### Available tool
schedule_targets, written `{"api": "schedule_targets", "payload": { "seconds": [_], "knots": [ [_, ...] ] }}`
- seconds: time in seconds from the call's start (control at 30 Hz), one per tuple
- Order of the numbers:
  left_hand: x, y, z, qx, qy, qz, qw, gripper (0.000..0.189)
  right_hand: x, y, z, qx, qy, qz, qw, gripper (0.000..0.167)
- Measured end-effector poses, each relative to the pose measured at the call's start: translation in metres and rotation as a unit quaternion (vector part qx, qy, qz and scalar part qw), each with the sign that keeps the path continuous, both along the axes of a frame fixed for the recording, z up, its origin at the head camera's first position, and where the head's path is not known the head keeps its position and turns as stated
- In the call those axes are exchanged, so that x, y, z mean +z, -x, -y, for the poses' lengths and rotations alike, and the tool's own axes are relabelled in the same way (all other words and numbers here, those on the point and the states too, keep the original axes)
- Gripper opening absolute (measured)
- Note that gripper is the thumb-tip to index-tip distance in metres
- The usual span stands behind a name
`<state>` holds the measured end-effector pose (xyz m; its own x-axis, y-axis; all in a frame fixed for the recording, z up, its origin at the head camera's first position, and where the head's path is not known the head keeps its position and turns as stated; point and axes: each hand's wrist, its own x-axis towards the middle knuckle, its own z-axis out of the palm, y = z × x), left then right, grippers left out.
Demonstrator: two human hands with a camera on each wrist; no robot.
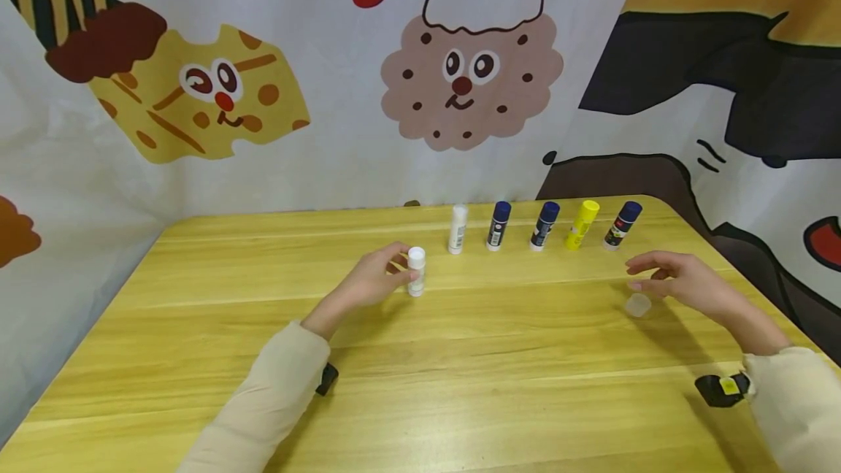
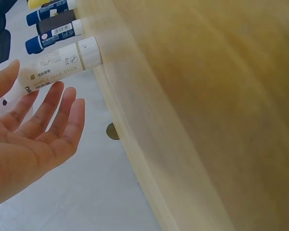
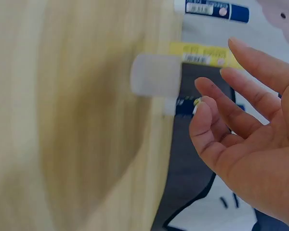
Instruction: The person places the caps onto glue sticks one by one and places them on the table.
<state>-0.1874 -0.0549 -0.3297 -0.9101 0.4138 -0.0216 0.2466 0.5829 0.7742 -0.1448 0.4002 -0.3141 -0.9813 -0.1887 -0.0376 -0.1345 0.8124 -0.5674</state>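
Note:
A white glue stick [image 1: 416, 272] stands upright on the wooden table, left of the other sticks. My left hand [image 1: 377, 276] is around its upper part, thumb at the near side and fingers behind. In the left wrist view, this left hand [image 2: 38, 130] has loosely extended fingers, with fingertips right at the top end of the glue stick [image 2: 60, 65]. At the right, a small translucent whitish cap [image 1: 637, 304] sits on the table. My right hand [image 1: 686, 287] hovers just above and beside it, fingers loosely bent. In the right wrist view the cap [image 3: 156, 75] lies apart from the fingertips.
Along the back stand another white glue stick [image 1: 457, 229], dark blue-capped glue sticks [image 1: 498, 225] and a yellow glue stick [image 1: 582, 225], in a row. Behind the table [image 1: 420, 385] hangs a printed cartoon curtain [image 1: 328, 166]. Both wrists carry small black devices.

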Motion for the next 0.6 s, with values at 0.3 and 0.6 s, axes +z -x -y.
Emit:
{"api": "schedule_targets", "payload": {
  "seconds": [0.3,0.6],
  "knots": [
    [-0.001,0.001,0.0,-0.003,-0.002,0.001,1.0,0.031,-0.017,-0.004,-0.019,0.006,0.046,0.102,0.9937,0.047],
    [0.001,-0.001,-0.002,-0.004,0.005,-0.001,1.0,0.03,-0.021,-0.008,-0.02,0.006,0.062,0.113,0.9916,0.049]
  ]
}}
